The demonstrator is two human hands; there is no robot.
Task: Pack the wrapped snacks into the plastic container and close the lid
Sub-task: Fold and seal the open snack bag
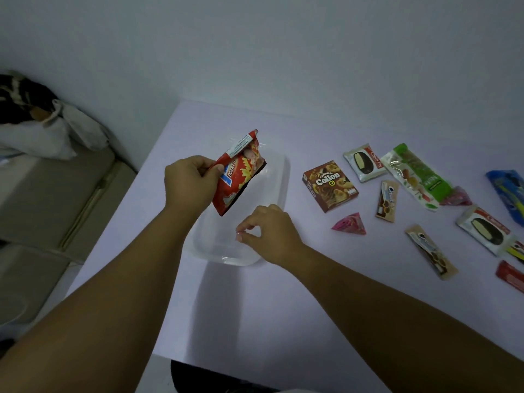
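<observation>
A pale table (283, 307) filled most of the view, seen from above by the person working at it. At the centre sat a clear plastic container (279, 177), open on top, with nothing visibly lying in it.

The left hand (190, 182), reaching in from seven o'clock, gripped a red snack bag (238, 177) by its edge, thumb in front and fingers curled behind. The bag hung tilted above the container's ten o'clock corner.

The right hand (268, 232), coming from five o'clock, hovered over the container's near end with fingers loosely curled, thumb and forefinger nearly meeting; it appeared to hold nothing.

Other snacks lay spread on the table toward three o'clock, apart from the container:
- a brown Collon box (330, 185), nearest;
- a long green packet (415, 174) beyond it;
- two Choco Pie wrappers, one at two o'clock (364, 162) and one at the far right (483, 229);
- a blue packet (507, 191) cut by the right edge;
- two slim brown bars (386, 201) (431, 251);
- a small pink triangle (350, 224) just right of the right hand.

At nine o'clock, off the table, stood a beige sofa (42, 188) with a bag (37, 129) on it.
</observation>
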